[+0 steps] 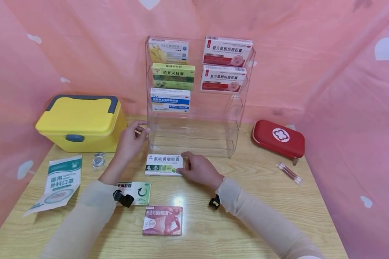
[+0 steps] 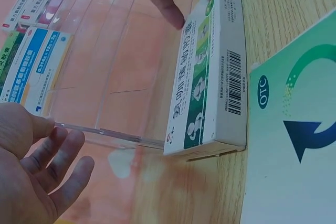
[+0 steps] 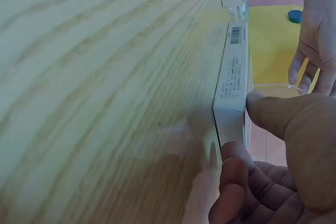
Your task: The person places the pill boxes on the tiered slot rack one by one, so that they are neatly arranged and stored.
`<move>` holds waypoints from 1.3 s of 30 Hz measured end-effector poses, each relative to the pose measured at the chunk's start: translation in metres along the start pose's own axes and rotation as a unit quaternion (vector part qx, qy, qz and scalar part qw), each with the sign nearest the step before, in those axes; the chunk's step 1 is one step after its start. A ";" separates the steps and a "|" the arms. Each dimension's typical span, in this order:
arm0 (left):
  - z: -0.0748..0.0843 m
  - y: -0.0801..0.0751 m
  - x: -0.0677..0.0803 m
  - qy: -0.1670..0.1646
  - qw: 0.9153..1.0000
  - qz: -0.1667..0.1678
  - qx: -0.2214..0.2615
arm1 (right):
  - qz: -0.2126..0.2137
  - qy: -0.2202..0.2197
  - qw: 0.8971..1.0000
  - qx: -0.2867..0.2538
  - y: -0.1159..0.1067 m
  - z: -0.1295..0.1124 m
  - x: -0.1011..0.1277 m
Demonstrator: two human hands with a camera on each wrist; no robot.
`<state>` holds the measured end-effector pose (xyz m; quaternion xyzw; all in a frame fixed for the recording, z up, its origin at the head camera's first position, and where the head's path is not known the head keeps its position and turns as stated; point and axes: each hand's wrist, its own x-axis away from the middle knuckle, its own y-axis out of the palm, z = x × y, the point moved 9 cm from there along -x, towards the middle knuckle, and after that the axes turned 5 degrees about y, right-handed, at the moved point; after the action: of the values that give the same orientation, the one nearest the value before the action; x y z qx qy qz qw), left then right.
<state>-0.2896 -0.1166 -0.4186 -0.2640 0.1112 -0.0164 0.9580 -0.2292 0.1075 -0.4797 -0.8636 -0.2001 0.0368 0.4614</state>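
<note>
A white-and-green medicine box (image 1: 163, 165) lies face up before the clear acrylic rack (image 1: 197, 144). My right hand (image 1: 199, 169) pinches its right end; in the right wrist view the thumb (image 3: 270, 113) presses the top edge and curled fingers (image 3: 234, 174) meet the end. My left hand (image 1: 132, 141) is at the rack's left side, its fingertips right at the clear edge and its fingers loosely bent, as the left wrist view shows. Partly behind my left wrist lies a green-and-white box (image 1: 142, 194). A pink medicine box (image 1: 162, 221) lies closer to me.
Several medicine boxes, such as a blue-and-white one (image 1: 170, 100), fill upper rack slots. To the left stand a yellow case (image 1: 77, 124), a mask packet (image 1: 62, 180) and a small wrapped roll (image 1: 98, 160). A red pouch (image 1: 278, 138) and cotton swabs (image 1: 289, 173) lie right.
</note>
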 end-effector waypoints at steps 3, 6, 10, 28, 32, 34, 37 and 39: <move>0.001 0.000 0.000 0.007 1.000 0.003 0.000 | -0.012 -0.001 1.000 -0.002 -0.001 0.000 0.002; 0.001 0.000 0.000 0.010 1.000 0.005 -0.001 | -0.020 -0.006 1.000 -0.003 -0.001 -0.001 0.006; 0.001 0.000 0.001 0.008 1.000 0.003 0.002 | -0.012 -0.007 1.000 -0.005 -0.001 -0.001 0.013; 0.001 0.001 0.000 0.008 1.000 0.002 -0.006 | 0.112 -0.009 0.994 0.012 -0.022 0.005 0.020; -0.001 0.001 0.001 -0.004 1.000 0.000 -0.005 | 0.135 -0.008 0.991 0.008 -0.028 0.008 0.022; -0.001 0.001 0.001 -0.008 1.000 -0.002 -0.004 | 0.138 -0.020 0.990 -0.001 -0.028 0.006 0.023; -0.001 0.001 0.001 -0.009 1.000 -0.003 -0.003 | 0.140 -0.068 0.987 -0.034 -0.028 -0.001 0.029; 0.000 0.001 0.001 -0.007 1.000 -0.004 -0.002 | 0.135 -0.100 0.984 -0.058 -0.027 -0.006 0.033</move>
<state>-0.2889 -0.1158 -0.4190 -0.2667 0.1039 -0.0183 0.9580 -0.2061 0.1286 -0.4504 -0.8998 -0.1286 0.1730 0.3794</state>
